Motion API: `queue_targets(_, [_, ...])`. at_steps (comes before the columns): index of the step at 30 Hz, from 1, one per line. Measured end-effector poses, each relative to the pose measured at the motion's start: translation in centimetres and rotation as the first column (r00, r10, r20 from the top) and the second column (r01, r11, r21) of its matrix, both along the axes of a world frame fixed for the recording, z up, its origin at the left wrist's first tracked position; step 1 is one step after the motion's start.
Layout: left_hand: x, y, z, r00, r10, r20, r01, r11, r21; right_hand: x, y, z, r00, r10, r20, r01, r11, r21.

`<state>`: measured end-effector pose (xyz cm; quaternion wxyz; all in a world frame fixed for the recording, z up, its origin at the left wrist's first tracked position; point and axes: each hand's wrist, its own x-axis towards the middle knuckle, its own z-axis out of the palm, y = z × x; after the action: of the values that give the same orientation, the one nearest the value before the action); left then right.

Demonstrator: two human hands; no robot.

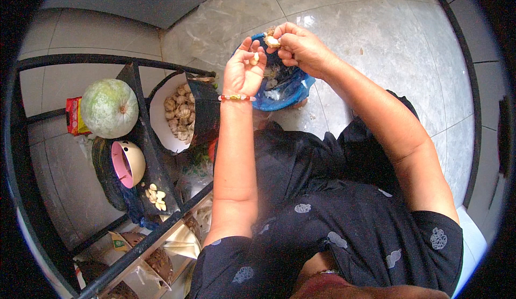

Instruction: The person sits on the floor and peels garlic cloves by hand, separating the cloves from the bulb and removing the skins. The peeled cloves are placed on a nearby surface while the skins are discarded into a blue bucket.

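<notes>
My left hand [243, 69], palm up with a beaded bracelet at the wrist, holds a peeled garlic clove [254, 59] between thumb and fingers. To its right, my right hand [300, 47] pinches a broken garlic bulb [271, 41] with ragged skin. Both hands are above a blue plastic bin [278, 104], which has garlic skins [273, 77] inside. On the left, a white-lined container [160, 127] holds many whole garlic bulbs [179, 113]. Several peeled cloves [156, 197] lie on a dark shelf board.
A black metal rack [117, 60] stands along my left. It bears a large pale-green wax gourd [109, 108], a red and yellow packet [74, 115] and a cream bowl with a pink inside [133, 164]. Brown round items [155, 256] sit lower down. Grey tiled floor [383, 45] extends ahead and right.
</notes>
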<state>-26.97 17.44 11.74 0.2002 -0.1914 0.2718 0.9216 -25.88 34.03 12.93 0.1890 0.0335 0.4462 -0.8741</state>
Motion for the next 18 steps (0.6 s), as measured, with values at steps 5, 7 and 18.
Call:
queue_targets(5, [0.2,0.6,0.5,0.999,0.018,-0.051,-0.022,0.997,-0.075,-0.1,0.2,0.1,1.000,-0.005,0.010,0.005,1.000,-0.017])
queue_targets(7, [0.1,0.3,0.3,0.997,-0.020,-0.073,0.012,0.994,-0.105,0.0,0.1,0.1,1.000,-0.004,0.003,0.004,1.000,-0.021])
queue_targets(18, [1.1,2.7,-0.7,0.844,-0.402,-0.355,-0.102,0.530,-0.842,0.1,-0.9,-0.4,0.997,-0.066,-0.047,0.075,0.974,0.214])
